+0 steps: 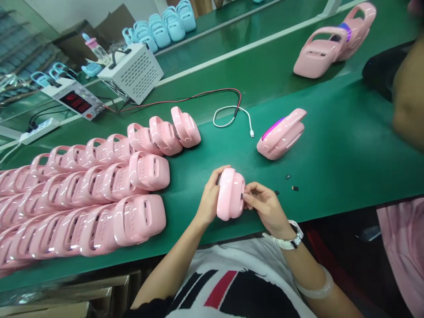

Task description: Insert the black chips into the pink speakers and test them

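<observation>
My left hand (209, 198) is closed around a glossy pink portable speaker with a loop handle (228, 194), holding it just above the green table. At the speaker's right side, my right hand (263, 205) pinches a small black card (242, 196) against the slot area; how far it sits in the slot is not visible. To the right on the table lie a few small cards, among them a black card (294, 188) and a grey one (288, 176). Beyond them another pink speaker (281, 134) shows a lit purple face.
Rows of pink speakers (142, 221) fill the left. A white-tipped cable (228, 125) runs from a power supply (74, 99) with a red display. Behind it are a grey perforated box (135, 73) and blue speakers (159, 31). Another person's arm (410, 97) is at right, near more pink speakers (318, 55).
</observation>
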A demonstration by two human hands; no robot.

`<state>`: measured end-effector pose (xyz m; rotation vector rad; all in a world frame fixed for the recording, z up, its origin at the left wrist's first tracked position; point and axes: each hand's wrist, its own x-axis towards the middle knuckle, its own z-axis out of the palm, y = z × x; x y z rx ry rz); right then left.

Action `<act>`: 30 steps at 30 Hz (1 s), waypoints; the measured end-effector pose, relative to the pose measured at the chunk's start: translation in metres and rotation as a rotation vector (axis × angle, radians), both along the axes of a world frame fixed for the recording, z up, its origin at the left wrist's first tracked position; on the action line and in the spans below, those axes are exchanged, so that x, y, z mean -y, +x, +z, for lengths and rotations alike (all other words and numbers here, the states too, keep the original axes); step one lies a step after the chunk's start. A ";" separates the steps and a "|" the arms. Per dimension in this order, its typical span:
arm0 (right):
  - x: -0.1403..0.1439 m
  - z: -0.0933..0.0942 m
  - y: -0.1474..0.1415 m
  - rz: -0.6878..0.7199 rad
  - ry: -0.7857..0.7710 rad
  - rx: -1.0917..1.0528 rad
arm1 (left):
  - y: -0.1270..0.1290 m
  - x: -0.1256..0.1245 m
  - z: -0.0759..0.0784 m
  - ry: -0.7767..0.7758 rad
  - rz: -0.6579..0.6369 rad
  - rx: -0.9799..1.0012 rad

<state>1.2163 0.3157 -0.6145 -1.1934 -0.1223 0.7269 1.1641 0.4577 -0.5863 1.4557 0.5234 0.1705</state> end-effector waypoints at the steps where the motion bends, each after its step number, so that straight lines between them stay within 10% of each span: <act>1: 0.001 0.000 0.001 0.005 -0.002 -0.005 | 0.000 0.000 0.000 0.000 -0.006 0.004; 22: 0.011 0.018 0.022 0.210 -0.116 -0.024 | -0.006 -0.005 -0.003 0.037 -0.145 0.033; 26: 0.004 0.049 0.054 0.245 -0.079 0.154 | -0.007 -0.004 0.000 -0.014 -0.122 0.072; 30: -0.072 0.097 0.092 0.192 -0.086 0.425 | -0.007 -0.001 -0.003 -0.001 -0.049 0.138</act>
